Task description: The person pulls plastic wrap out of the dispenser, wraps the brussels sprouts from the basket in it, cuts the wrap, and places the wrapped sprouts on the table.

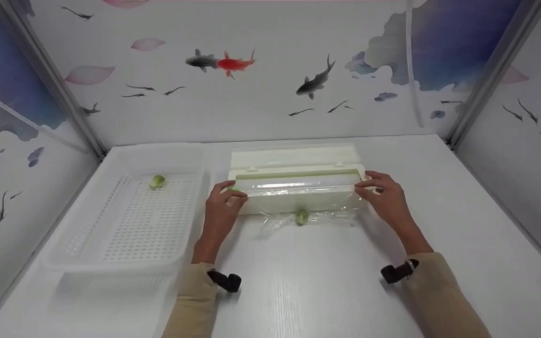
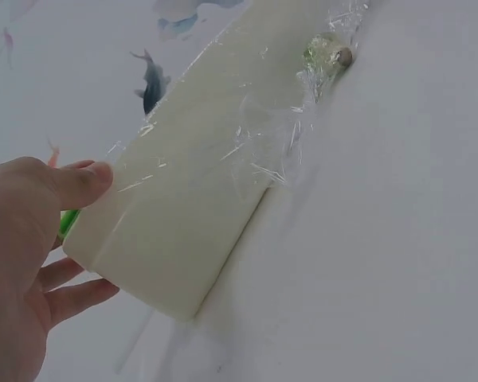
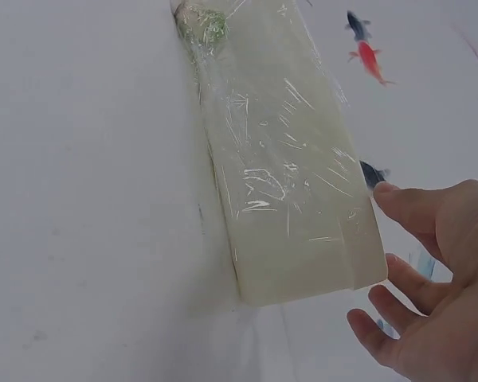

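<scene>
A cream cling film box (image 1: 289,204) stands on the table with its lid (image 1: 294,155) tipped back and a film roll (image 1: 298,181) inside. My left hand (image 1: 221,206) grips the box's left end, thumb on the front top edge beside a small green piece (image 2: 68,223). At the opposite end, my right hand (image 1: 388,197) holds the corner between thumb and fingers. Clear film (image 3: 263,187) hangs down the box's front. A small green Brussels sprout (image 1: 301,217) lies under or in that film, against the box's front base.
On the left sits a white perforated basket (image 1: 176,265) holding another Brussels sprout (image 1: 158,181). White printed panels (image 1: 261,108) enclose the table (image 1: 308,291) at the back and both sides.
</scene>
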### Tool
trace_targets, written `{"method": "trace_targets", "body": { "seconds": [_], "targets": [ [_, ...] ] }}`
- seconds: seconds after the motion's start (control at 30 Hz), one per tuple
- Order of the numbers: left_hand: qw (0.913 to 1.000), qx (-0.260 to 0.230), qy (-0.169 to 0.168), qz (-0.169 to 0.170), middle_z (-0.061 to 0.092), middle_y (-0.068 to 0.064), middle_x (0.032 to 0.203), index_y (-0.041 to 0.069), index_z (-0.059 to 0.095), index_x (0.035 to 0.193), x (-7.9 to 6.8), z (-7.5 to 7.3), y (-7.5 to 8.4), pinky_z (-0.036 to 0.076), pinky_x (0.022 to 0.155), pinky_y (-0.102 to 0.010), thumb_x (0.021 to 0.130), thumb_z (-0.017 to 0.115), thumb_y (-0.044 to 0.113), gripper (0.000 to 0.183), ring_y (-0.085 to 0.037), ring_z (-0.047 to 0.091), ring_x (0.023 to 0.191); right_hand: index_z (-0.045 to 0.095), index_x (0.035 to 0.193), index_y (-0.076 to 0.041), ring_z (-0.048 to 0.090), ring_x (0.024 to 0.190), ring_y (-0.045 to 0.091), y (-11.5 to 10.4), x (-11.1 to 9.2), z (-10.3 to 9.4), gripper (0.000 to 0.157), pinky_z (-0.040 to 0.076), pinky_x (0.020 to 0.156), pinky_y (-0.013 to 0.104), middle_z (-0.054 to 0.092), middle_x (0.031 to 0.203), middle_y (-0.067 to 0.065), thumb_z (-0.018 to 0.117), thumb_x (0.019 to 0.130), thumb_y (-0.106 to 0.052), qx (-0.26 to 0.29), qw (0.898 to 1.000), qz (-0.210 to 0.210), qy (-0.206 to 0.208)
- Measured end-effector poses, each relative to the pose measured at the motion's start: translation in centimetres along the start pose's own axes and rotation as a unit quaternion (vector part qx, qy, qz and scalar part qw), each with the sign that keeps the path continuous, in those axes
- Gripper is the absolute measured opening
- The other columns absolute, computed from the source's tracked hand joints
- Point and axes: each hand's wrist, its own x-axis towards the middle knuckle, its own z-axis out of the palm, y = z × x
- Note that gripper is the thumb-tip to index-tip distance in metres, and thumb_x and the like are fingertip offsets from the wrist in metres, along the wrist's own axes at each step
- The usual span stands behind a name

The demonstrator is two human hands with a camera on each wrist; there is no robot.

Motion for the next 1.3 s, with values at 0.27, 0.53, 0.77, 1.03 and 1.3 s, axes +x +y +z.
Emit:
{"method": "trace_targets", "body": {
  "seconds": [0.27,0.53,0.77,1.03,1.3],
  "targets": [
    [0.9988,0.046,-0.020,-0.001,0.061,-0.018,0.129,0.002,0.075,0.103,0.0,-0.7,0.6,0.050,0.107,-0.048,0.087,0.077,0.012,0.019,-0.036,0.058,0.126,0.074,0.112,0.000,0.049,0.133,0.036,-0.4,0.0,-0.2,0.028,0.045,0.109,0.054,0.059,0.136,0.019,0.071,0.094,-0.022,0.009,1.000,-0.011,0.001],
    [0.9973,0.068,0.003,0.025,0.065,-0.016,0.123,0.002,0.079,0.092,-0.4,-1.0,0.4,0.048,0.109,-0.049,0.085,0.079,0.013,0.012,-0.036,0.055,0.125,0.075,0.110,-0.002,0.056,0.126,0.031,-0.1,-0.2,-0.2,0.027,0.047,0.105,0.053,0.065,0.128,0.019,0.071,0.095,-0.023,0.005,0.999,-0.034,-0.005],
    [0.9965,0.069,0.000,0.048,0.063,-0.015,0.115,0.003,0.078,0.091,-1.1,-1.2,1.1,0.051,0.097,-0.045,0.086,0.078,0.010,0.008,-0.032,0.054,0.116,0.078,0.107,-0.009,0.064,0.089,0.004,-0.5,-0.4,-1.1,0.028,0.053,0.076,0.022,0.074,0.116,0.014,0.070,0.095,-0.033,-0.009,0.999,-0.022,-0.021],
    [0.9949,0.036,-0.090,0.025,0.071,-0.006,0.099,0.008,0.077,0.093,-1.6,-2.1,1.9,0.053,0.071,-0.023,0.088,0.075,0.008,0.005,-0.021,0.065,0.097,0.079,0.105,-0.010,0.065,0.086,0.000,-0.6,-0.4,-1.6,0.025,0.053,0.072,0.015,0.076,0.108,0.012,0.072,0.093,-0.031,0.006,0.999,-0.041,-0.030],
    [0.9865,0.043,-0.157,-0.019,0.077,-0.004,0.095,0.006,0.077,0.096,-2.0,-2.9,1.5,0.052,0.070,-0.021,0.088,0.074,0.004,0.009,-0.017,0.068,0.092,0.078,0.107,-0.010,0.064,0.087,0.001,0.2,-0.4,-2.1,0.022,0.054,0.073,0.018,0.076,0.106,0.008,0.075,0.091,-0.026,0.022,0.992,-0.043,-0.118]
  ]
}}
